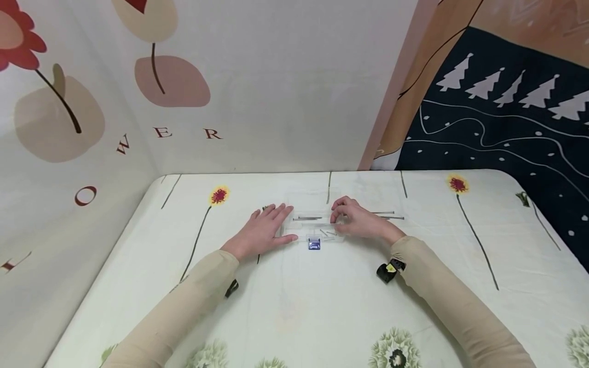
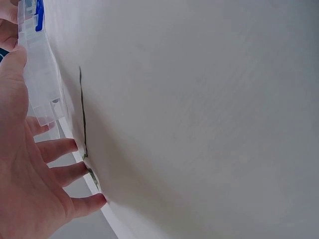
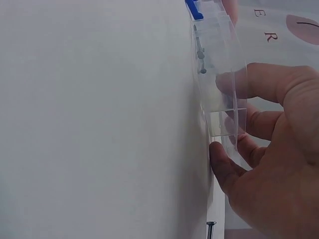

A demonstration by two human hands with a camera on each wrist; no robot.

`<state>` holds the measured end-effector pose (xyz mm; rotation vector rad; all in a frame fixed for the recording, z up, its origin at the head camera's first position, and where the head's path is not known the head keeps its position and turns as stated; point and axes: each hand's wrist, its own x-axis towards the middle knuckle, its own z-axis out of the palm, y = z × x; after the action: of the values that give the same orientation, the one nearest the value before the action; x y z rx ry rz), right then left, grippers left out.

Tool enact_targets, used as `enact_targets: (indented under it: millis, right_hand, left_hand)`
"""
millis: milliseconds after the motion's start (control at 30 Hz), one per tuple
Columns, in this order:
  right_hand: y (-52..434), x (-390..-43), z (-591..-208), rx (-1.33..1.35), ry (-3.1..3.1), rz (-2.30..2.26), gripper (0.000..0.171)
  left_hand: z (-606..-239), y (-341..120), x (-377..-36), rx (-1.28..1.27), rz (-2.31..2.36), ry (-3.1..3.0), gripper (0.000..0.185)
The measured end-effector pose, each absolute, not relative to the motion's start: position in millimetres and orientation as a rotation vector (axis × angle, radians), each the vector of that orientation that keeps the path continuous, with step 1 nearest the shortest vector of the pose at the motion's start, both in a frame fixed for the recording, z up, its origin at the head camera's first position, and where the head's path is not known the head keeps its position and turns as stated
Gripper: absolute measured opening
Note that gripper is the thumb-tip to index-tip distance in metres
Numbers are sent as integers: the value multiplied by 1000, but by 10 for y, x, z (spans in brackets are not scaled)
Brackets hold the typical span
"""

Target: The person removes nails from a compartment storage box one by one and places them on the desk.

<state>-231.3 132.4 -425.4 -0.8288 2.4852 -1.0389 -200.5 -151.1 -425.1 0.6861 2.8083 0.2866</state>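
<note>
Head view: a person's left hand (image 1: 262, 232) lies flat, fingers straight, against the left end of a clear plastic box (image 1: 313, 225) with a blue latch (image 1: 314, 245), on a flower-print tablecloth (image 1: 294, 306), while the right hand (image 1: 361, 221) curls round the box's right end; long nails (image 1: 388, 215) lie just beyond the right hand. Left wrist view: the left hand (image 2: 30, 174), fingers spread and relaxed, has its thumb side touching the clear plastic box (image 2: 42, 74). Right wrist view: the right hand (image 3: 269, 159) pinches the clear plastic box (image 3: 222, 84) between thumb and fingers, nails inside near the blue latch (image 3: 194, 9). Tilting the box could, by appearance, spill those nails onto the cloth.
</note>
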Motion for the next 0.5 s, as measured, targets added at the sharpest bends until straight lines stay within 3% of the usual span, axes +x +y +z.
enact_targets:
  millis: [500]
  right_hand:
    - [1322,-2304,-4250,-856,2494,-1047,8]
  left_hand:
    - [-4275,-1521,-2006,701,292,2815,83]
